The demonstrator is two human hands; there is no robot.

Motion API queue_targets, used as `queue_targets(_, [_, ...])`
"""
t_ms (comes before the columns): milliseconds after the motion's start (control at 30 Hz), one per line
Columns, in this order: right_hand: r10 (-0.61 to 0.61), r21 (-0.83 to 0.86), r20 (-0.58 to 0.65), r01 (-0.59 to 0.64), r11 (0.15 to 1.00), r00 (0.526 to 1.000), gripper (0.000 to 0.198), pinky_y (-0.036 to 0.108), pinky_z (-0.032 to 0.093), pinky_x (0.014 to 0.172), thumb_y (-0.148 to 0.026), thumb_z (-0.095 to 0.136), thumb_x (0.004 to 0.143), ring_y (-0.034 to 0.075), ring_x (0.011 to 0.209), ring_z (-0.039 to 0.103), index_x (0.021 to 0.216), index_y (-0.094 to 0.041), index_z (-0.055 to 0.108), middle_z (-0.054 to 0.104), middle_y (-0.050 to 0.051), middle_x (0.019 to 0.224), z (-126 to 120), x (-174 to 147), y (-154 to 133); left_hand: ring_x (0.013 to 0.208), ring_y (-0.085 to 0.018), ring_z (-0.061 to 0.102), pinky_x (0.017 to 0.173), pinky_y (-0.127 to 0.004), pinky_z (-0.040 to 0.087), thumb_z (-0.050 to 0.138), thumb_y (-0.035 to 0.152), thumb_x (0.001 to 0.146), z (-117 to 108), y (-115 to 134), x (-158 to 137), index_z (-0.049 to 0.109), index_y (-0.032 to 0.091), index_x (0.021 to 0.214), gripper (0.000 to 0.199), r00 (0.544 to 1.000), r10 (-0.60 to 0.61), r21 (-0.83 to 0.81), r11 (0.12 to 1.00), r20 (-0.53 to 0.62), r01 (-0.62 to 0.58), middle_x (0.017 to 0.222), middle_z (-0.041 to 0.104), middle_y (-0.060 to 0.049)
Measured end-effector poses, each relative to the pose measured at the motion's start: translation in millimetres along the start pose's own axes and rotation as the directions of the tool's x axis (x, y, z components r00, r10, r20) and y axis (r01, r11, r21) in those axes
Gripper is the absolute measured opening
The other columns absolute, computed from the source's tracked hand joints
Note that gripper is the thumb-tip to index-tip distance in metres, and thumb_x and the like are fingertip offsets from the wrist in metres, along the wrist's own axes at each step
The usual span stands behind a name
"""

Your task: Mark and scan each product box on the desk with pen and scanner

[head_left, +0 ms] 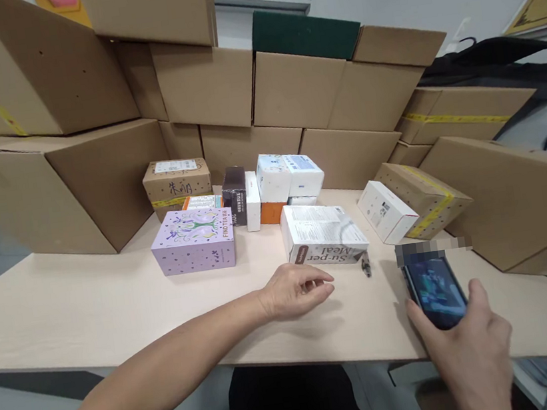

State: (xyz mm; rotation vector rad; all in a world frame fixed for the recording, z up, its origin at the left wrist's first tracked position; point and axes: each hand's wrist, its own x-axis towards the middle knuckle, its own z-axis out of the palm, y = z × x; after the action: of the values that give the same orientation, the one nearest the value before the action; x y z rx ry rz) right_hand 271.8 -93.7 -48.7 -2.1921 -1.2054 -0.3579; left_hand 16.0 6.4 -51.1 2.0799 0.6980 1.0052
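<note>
At the right side of the table, my right hand (467,341) is closed around the edges of a smartphone (435,288) whose lit screen faces up toward me. My left hand (297,289) hovers over or rests on the table's middle, palm inward, fingers loosely bent and apart from the thumb, with nothing in it. Just beyond it lies a white and grey box (325,232) printed "Su-per Meal", upside down from my side. By that box's right corner is a small dark object (366,263), too small to name.
A lilac box (192,242) marked "FIND TEA" stands left of centre. Behind are a dark brown box (236,196), white packs (290,174) and a taped carton (177,181). A white box (388,210) leans on another carton (428,195). Stacked large cardboard boxes (207,82) wall the table's back.
</note>
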Motion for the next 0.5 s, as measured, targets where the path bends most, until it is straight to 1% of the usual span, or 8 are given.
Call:
queue_targets(67, [0.017, -0.114, 0.094, -0.006, 0.993, 0.995, 0.103, 0.061, 0.051, 0.084, -0.074, 0.051, 0.079, 0.05, 0.108, 0.059, 0.156, -0.01, 0.029, 0.057, 0.03, 0.119, 1.8, 13.7, 13.4, 0.063, -0.014, 0.059, 0.064, -0.027, 0.048, 0.055, 0.033, 0.088, -0.3, 3.6, 0.6, 0.076, 0.017, 0.086, 0.027, 0.991, 0.092, 0.106, 0.991, -0.096, -0.082, 0.075, 0.073, -0.006])
queue_targets(133, [0.06, -0.193, 0.196, -0.022, 0.981, 0.979, 0.101, 0.06, 0.051, 0.084, -0.077, 0.044, 0.081, 0.05, 0.105, 0.06, 0.156, -0.012, 0.028, 0.058, 0.028, 0.116, 4.6, 25.2, 22.6, 0.062, -0.013, 0.057, 0.063, -0.027, 0.046, 0.053, 0.028, 0.088, -0.8, 5.0, 2.1, 0.072, 0.017, 0.076, 0.025, 0.972, 0.105, 0.129, 0.989, -0.211, -0.079, 0.069, 0.069, -0.004])
queue_targets(200, [0.106, -0.236, 0.265, -0.042, 0.971, 0.958, 0.1, 0.058, 0.051, 0.085, -0.079, 0.039, 0.082, 0.049, 0.106, 0.06, 0.156, -0.013, 0.028, 0.058, 0.026, 0.116, 7.5, 34.2, 29.3, 0.063, -0.013, 0.054, 0.063, -0.026, 0.044, 0.052, 0.026, 0.089, -1.7, 3.8, 4.6, 0.067, 0.017, 0.074, 0.023, 0.933, 0.04, 0.09, 0.996, -0.357, -0.008, 0.07, 0.064, -0.003])
queue_targets(267, [0.144, -0.255, 0.313, -0.063, 0.965, 0.939, 0.101, 0.057, 0.05, 0.088, -0.081, 0.036, 0.081, 0.049, 0.108, 0.059, 0.156, -0.014, 0.029, 0.057, 0.026, 0.117, 10.0, 40.1, 34.9, 0.068, -0.013, 0.053, 0.065, -0.025, 0.043, 0.053, 0.028, 0.09, -3.1, -0.3, 8.2, 0.063, 0.018, 0.077, 0.019, 0.871, -0.063, 0.006, 0.997, -0.486, 0.076, 0.075, 0.061, -0.002])
queue_targets(333, [0.156, -0.271, 0.342, -0.062, 0.961, 0.927, 0.104, 0.059, 0.049, 0.09, -0.084, 0.037, 0.079, 0.052, 0.112, 0.056, 0.154, -0.013, 0.033, 0.058, 0.026, 0.118, 11.8, 42.6, 38.3, 0.073, -0.013, 0.053, 0.069, -0.025, 0.044, 0.055, 0.032, 0.09, -4.7, -6.7, 12.5, 0.06, 0.019, 0.085, 0.016, 0.8, -0.167, -0.079, 0.986, -0.576, 0.149, 0.082, 0.059, -0.002])
queue_targets(400, [0.098, -0.27, 0.297, -0.015, 0.963, 0.95, 0.101, 0.063, 0.046, 0.094, -0.084, 0.041, 0.077, 0.054, 0.118, 0.051, 0.149, -0.013, 0.043, 0.056, 0.028, 0.123, 13.4, 43.3, 35.7, 0.08, -0.015, 0.054, 0.074, -0.027, 0.046, 0.056, 0.037, 0.09, -6.1, -13.8, 16.5, 0.059, 0.019, 0.097, 0.02, 0.747, -0.268, -0.151, 0.963, -0.609, 0.222, 0.092, 0.059, -0.003])
queue_targets(467, [-0.071, -0.205, 0.226, 0.118, 0.972, 0.972, 0.092, 0.064, 0.041, 0.102, -0.078, 0.042, 0.081, 0.053, 0.126, 0.046, 0.144, -0.011, 0.05, 0.051, 0.029, 0.132, 15.9, 44.6, 23.7, 0.088, -0.017, 0.057, 0.082, -0.03, 0.048, 0.057, 0.043, 0.09, -7.2, -19.5, 18.9, 0.058, 0.018, 0.111, 0.032, 0.722, -0.36, -0.2, 0.932, -0.591, 0.301, 0.104, 0.061, -0.007])
queue_targets(500, [-0.175, -0.144, 0.209, 0.207, 0.968, 0.962, 0.087, 0.062, 0.04, 0.105, -0.073, 0.042, 0.085, 0.05, 0.129, 0.044, 0.144, -0.009, 0.049, 0.049, 0.028, 0.136, 18.2, 46.3, 14.0, 0.093, -0.019, 0.058, 0.086, -0.033, 0.048, 0.056, 0.046, 0.091, -7.7, -21.2, 19.3, 0.058, 0.017, 0.117, 0.039, 0.72, -0.403, -0.214, 0.914, -0.565, 0.344, 0.11, 0.061, -0.01])
